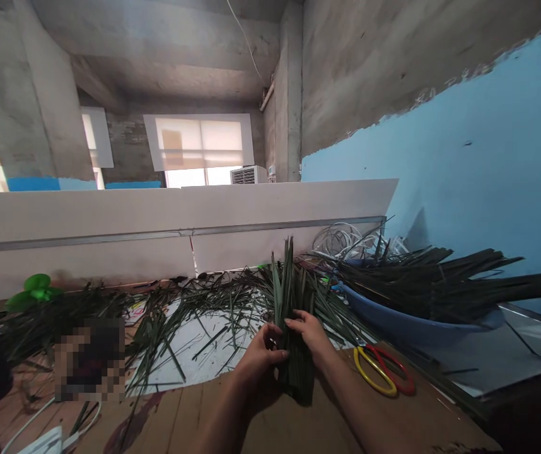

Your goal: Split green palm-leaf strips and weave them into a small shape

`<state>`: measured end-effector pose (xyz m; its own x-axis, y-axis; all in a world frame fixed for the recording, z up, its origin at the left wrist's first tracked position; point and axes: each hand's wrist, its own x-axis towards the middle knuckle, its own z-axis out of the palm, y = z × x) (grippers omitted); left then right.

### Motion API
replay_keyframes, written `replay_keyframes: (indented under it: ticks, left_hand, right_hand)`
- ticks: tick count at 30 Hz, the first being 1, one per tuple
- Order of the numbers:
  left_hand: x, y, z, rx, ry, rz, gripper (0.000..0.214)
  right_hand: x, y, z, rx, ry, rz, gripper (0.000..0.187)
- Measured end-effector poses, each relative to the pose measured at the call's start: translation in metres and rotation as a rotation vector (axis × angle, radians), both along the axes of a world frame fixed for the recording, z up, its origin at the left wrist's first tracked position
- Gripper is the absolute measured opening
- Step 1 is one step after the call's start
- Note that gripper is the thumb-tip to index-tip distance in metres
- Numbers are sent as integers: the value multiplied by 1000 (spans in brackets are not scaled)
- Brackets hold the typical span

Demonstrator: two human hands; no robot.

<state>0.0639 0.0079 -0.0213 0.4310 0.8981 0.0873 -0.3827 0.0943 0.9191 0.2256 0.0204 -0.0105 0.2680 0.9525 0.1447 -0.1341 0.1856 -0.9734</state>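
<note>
Our left hand (258,360) and right hand (312,334) wrap closed round the leaf bundle (289,291) near the table's (195,424) front edge; we judge this the gathering step, next needing a firm squeeze.

Leaf strips (294,315): dark green throughout. Basin (393,320): blue. Scissors (380,359): handles listed as one yellow, one red. Wall (464,157): painted light blue, grey concrete left above. Partition board (157,211): white. Tabletop (195,422): brown, wood-grained. Coiled cable (341,238): white.

near edge: bare bench (176,422) either side of the leaf bundle (289,290), easy pass
right: scissors (384,371) just beside, then blue basin (393,318) of strips blocks
ahead: loose strips (190,309) everywhere, white partition (157,221) behind
left: cable (29,424) lying around
</note>
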Motion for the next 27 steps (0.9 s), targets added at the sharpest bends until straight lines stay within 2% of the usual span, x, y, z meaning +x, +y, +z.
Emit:
replay_keyframes:
  ticks: [6, 14, 17, 19, 22, 24, 27]
  left_hand:
    - [-1, -2, 0, 128, 45, -22, 57]
    - [-7, -2, 6, 262, 144, -12, 53]
    - [-6, -2, 7, 221, 124, -25, 69]
    - [-5, -3, 7, 140, 67, -30, 77]
    - [-4, -6, 7, 33, -3, -29, 60]
    - [-4, -7, 7, 6, -9, -39, 47]
    - [-5, -8, 7, -16, -15, -49, 40]
  right_hand:
    - [-1, -9, -2, 13, 71, 49, 32]
    - [-8, -12, 2, 42, 113, 45, 34]
    - [-7, -13, 2, 34, 150, 59, 33]
    - [-6, -15, 1, 33, 183, 74, 30]
    - [-6, -17, 0, 33, 224, 88, 30]
    - [-6, -17, -1, 32, 241, 90, 32]
    - [-5, -15, -3, 34, 260, 83, 33]
